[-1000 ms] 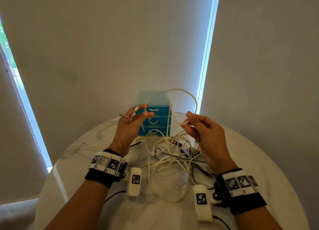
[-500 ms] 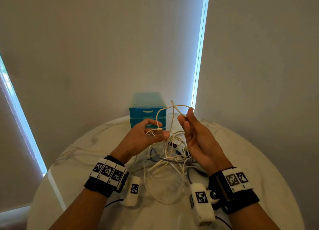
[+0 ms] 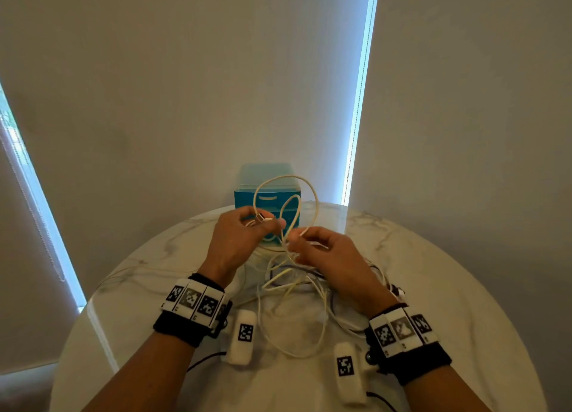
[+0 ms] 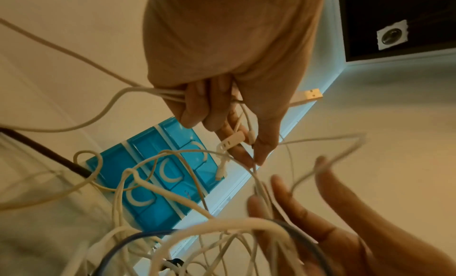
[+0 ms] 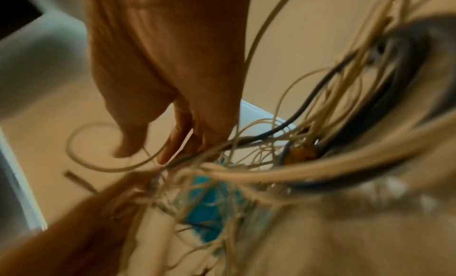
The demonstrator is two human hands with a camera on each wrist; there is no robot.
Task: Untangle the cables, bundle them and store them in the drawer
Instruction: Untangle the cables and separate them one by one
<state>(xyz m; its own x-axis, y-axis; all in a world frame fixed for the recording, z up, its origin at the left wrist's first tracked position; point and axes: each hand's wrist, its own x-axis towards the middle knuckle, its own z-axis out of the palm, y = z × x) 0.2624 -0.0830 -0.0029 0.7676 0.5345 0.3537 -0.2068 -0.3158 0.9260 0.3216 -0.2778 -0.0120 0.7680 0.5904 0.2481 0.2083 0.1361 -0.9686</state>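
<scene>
Hands [image 3: 278, 241] hold white cable [image 3: 286, 201] looped upright before drawers [image 3: 247, 196].

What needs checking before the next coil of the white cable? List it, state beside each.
1. Left hand grips the white cable coils and connector: ok.
2. Right hand pinches the same cable: ok in the head view; its wrist view is blurred.
3. Cable free of the tangle on the table: not ok, it runs down into it.
4. Blue drawer unit open to receive: not ok, all drawers look shut.
5. Cable's far end located: cannot tell.
</scene>
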